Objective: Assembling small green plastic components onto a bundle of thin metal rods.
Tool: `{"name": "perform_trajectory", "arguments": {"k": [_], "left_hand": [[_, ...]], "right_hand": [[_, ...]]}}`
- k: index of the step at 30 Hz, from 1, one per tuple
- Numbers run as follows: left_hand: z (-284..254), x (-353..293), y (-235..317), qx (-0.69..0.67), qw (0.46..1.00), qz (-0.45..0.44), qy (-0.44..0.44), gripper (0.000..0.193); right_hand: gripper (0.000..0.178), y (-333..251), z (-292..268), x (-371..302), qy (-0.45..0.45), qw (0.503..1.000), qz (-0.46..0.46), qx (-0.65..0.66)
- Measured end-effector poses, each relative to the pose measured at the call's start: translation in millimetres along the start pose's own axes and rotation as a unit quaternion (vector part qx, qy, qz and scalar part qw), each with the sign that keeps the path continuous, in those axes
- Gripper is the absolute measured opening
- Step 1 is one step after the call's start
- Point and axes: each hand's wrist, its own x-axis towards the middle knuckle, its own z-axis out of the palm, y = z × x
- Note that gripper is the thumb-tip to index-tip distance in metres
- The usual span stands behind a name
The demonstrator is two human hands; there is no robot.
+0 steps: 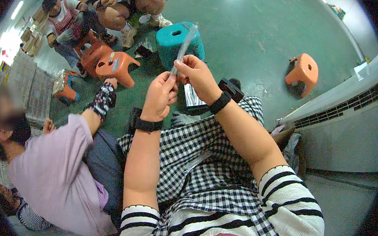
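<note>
A narrow, clear, limp-looking plastic strip (185,48) is held up in the air between the 2 hands, in front of the teal stool with a rounded top and an oval hole (179,43). The strip is colourless and glossy, with whitish glints along its length and a slight bend; whether it is hollow or holds anything, I cannot tell. Its long axis slants away from the person and to the right — the free far end appears over the stool top's right edge, the near end down at the fingers.

The left hand (159,97) pinches the near end between thumb and fingers; the right hand (198,75) pinches it just beside, thumb and forefinger closed on it. Beneath the hands is a flat silver rectangle with dark edges (194,96), its kind unclear.

To the left, an orange plastic stool (126,69) carries a small grey-blue item (115,63) near the middle of its top. Farther left rise pale grey crate-like stacks (31,81) and brown cardboard boxes (30,40) — their contents cannot be made out.
</note>
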Motion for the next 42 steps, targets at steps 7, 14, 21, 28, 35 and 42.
{"name": "perform_trajectory", "arguments": {"k": [7,14,21,28,35,42], "left_hand": [[4.9,-2.5,4.1,-0.024,0.999,0.024,0.028,0.015],[2.3,-3.6,6.3,-0.069,0.996,0.045,0.033,0.017],[2.7,-5.2,5.1,-0.034,0.998,0.034,0.040,0.018],[-1.0,-5.9,6.4,-0.057,0.998,0.025,-0.002,0.020],[0.2,-9.2,9.8,-0.064,0.998,0.013,-0.022,0.021],[1.4,-7.0,9.4,-0.050,0.998,0.009,-0.024,0.022]], "right_hand": [[0.016,0.5,-1.8,0.8,0.005,1.000,0.003,-0.020],[0.016,-0.4,-5.5,2.2,-0.004,0.999,0.032,-0.010],[0.016,-6.8,-7.8,3.7,0.039,0.999,-0.032,-0.007],[0.015,-10.0,-11.2,6.6,0.068,0.996,-0.050,0.024],[0.012,-14.1,-16.3,8.8,0.087,0.991,-0.080,0.057],[0.014,-17.9,-17.6,10.2,0.092,0.990,-0.075,0.081]]}}
